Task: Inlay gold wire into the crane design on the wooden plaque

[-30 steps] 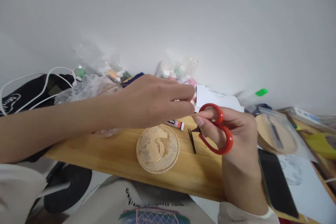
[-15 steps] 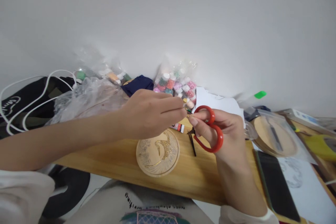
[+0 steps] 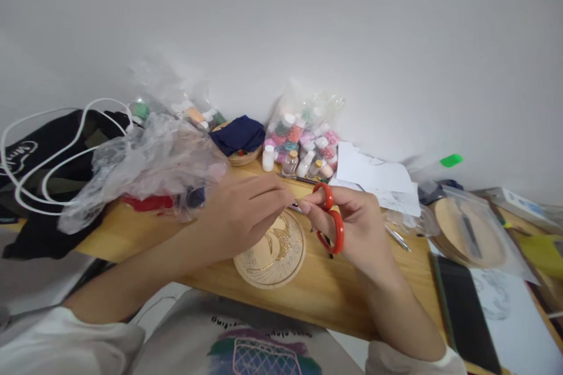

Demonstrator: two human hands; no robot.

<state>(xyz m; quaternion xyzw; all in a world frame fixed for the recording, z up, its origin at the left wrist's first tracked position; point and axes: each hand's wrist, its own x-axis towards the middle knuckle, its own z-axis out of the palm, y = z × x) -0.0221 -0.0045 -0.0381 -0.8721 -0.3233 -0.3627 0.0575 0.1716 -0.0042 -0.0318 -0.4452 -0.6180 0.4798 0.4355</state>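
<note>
My right hand [image 3: 360, 225] has its fingers closed around scissors with red handles [image 3: 338, 233]. Its thumb and forefinger are also pinched together in front of the loops. My left hand [image 3: 244, 211] meets those fingertips with its own fingers pressed together; what is pinched between them is too small to make out. Below and partly behind the left hand lies a round wooden disc [image 3: 285, 263], with a gold bird-like design and fine drawn lines. The scissor blades are mostly hidden.
Behind the hands stand small bottles [image 3: 289, 163] and clear bags of coloured jars [image 3: 323, 140]. Crumpled plastic [image 3: 153, 158] and a dark bag with white cable lie left. White papers [image 3: 373, 173], a silver pen [image 3: 398, 238], wooden rounds [image 3: 448, 222] and a black tablet-like slab [image 3: 466, 310] lie right.
Both hands have come lower and nearer to me, the right hand with the scissors shifting left. The view has moved slightly, and more bottles show behind the hands.
</note>
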